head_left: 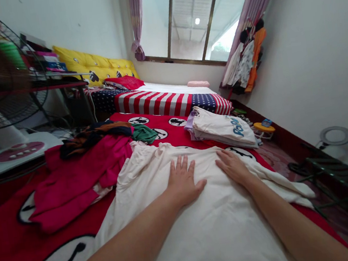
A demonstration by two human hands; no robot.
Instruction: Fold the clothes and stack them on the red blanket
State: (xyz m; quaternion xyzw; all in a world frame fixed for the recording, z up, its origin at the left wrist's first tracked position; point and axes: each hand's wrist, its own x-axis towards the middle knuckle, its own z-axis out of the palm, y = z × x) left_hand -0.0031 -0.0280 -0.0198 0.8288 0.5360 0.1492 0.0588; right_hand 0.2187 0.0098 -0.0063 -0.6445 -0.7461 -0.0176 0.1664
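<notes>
Flat and open, both: left hand [183,180] and right hand [232,166] palm-down, fingers spread, gripping nothing, pressing on soft cream cotton garment [205,224] spread wide and lightly creased over fuzzy red blanket with black-and-white round prints [13,250]. Just left, crumpled magenta cloth [77,177] under dark rumpled piece [94,134]; beyond, small green bundle [144,133]. Ahead to the right, neat folded stack of pale shirts [221,128], blue lettering on top

Both forearms are showing bare to the picture's lower edge above the cream cloth garment [224,222]; the left hand [183,182] and right hand [234,166] are wearing no rings, gloves or watch.
</notes>
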